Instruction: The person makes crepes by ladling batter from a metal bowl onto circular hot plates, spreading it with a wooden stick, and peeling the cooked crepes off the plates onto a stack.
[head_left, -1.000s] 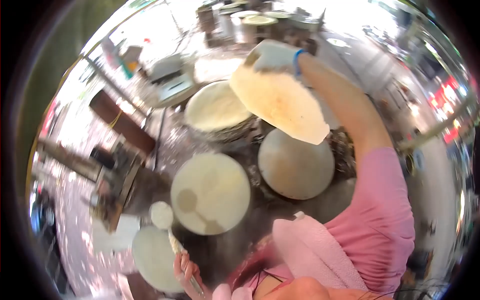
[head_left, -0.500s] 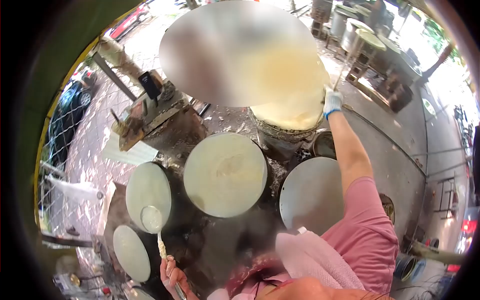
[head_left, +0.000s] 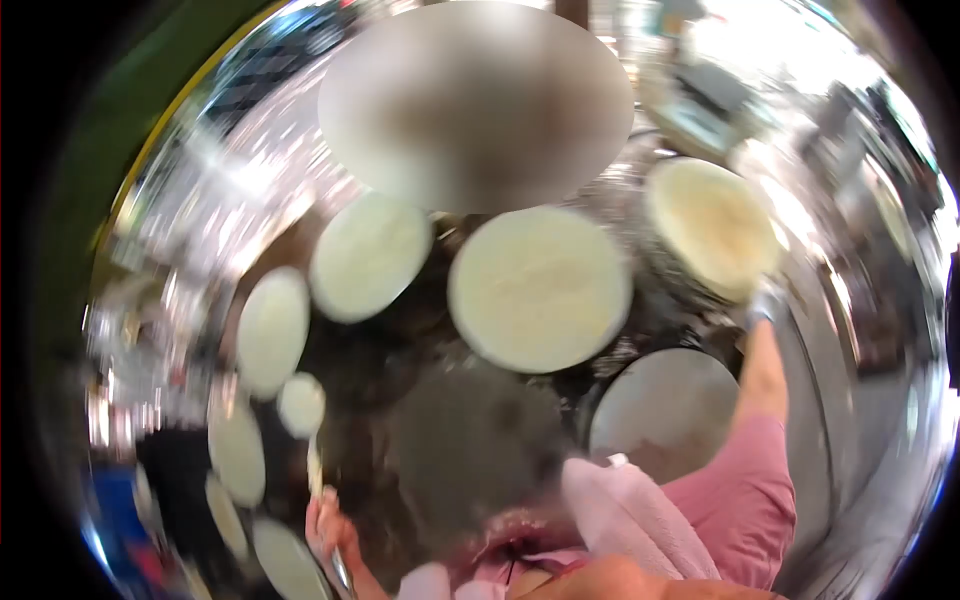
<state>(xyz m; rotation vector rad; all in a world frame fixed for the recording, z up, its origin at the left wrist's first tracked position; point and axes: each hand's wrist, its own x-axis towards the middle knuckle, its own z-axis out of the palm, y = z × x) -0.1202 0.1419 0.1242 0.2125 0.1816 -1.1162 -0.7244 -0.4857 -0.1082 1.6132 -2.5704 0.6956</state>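
Observation:
My left hand (head_left: 330,528) is closed around the handle of a ladle (head_left: 302,405), whose round bowl is raised beside the pale round griddles at the left. In a whitish glove, my right hand (head_left: 766,303) touches or nearly touches the lower right rim of a round pan with a browned flatbread (head_left: 715,225); motion blur smears its fingers. Pale batter covers a large round griddle (head_left: 540,290) in the middle. Nearer to me at the right lies a bare grey griddle (head_left: 665,410).
More round pale griddles stand in an arc at the left, among them one (head_left: 371,257) at the upper left and one (head_left: 273,332) below it. A blurred oval hides the top centre. A pink towel (head_left: 640,520) hangs over my shoulder.
The view has turned left, bringing more griddles into sight. The flatbread lifted earlier now lies on the far right pan. My right hand has come down to that pan's near edge.

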